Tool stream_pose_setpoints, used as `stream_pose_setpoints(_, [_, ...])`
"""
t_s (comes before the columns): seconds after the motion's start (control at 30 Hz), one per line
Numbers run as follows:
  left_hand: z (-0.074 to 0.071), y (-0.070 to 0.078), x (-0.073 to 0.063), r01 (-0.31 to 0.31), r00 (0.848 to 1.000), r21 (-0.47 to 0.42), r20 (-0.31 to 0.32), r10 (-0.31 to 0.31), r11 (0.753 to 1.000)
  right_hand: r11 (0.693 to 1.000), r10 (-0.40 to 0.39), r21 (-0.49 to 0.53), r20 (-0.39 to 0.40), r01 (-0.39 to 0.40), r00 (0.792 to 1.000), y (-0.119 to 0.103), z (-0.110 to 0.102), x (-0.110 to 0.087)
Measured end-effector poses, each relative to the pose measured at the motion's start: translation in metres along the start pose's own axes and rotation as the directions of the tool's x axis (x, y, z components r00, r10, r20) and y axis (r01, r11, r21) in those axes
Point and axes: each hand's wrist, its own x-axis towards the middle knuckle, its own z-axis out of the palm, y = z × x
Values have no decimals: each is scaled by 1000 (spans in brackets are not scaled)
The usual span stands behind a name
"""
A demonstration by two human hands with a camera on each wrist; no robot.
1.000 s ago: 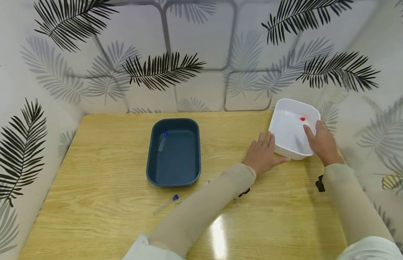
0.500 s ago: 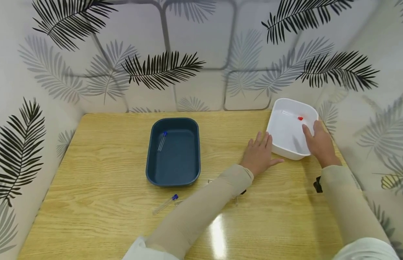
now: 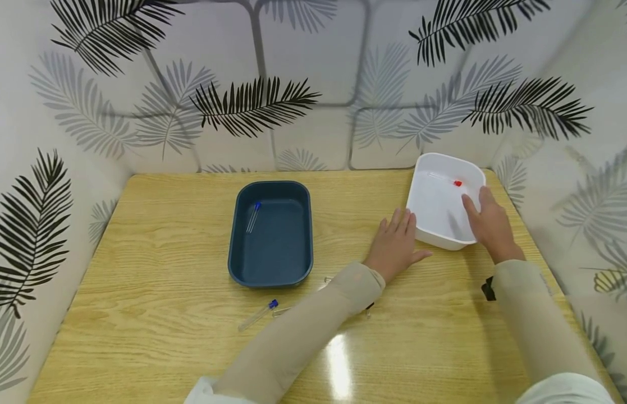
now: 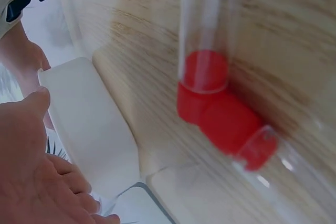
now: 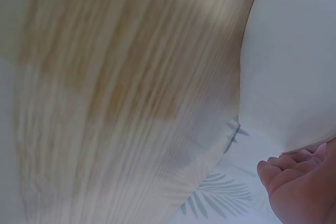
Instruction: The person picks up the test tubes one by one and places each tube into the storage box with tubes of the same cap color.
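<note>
A white plastic tub (image 3: 431,210) stands at the back right of the table, turned slightly. My right hand (image 3: 492,227) grips its right wall, thumb over the rim on the inside and fingers outside. My left hand (image 3: 392,247) lies at the tub's left front corner with straight fingers and the thumb spread along the front. Inside the tub lies a clear test tube with a red cap (image 3: 457,183). In the left wrist view, the tub's outer wall (image 4: 92,124) shows beside the left palm (image 4: 31,166). In the right wrist view, the right fingers (image 5: 294,163) curl against the tub.
A dark blue tub (image 3: 271,252) holds a blue-capped test tube (image 3: 253,217). Another blue-capped tube (image 3: 259,315) lies before it. Two red-capped tubes (image 4: 231,121) show close up in the left wrist view. Patterned walls border the table (image 3: 156,269) behind and at the sides.
The white tub has slid a little to the left with its red-capped tube inside. Both hands have moved left along with it, keeping their places at its sides.
</note>
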Motion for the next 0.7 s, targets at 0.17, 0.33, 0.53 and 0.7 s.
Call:
stream_pose_setpoints(0.17, [-5,-2,-9,3,1000,14,-2,-3,1000,1000,15,6,22,-15,1000,-7,3,-4])
stream_pose_setpoints(0.33, [-8,-4,-19,-5,999,56,-31,7,998,1000,13,11,34,-13,999,-15,6,-7])
stream_pose_setpoints(0.53, [-9,-7,-33,11,998,94,-61,-5,996,999,-48,17,17,47,999,-24,12,-11])
stream_pose_setpoints(0.7, [-11,-9,-44,25,998,99,-52,-20,995,998,-56,19,34,55,998,-30,18,-13])
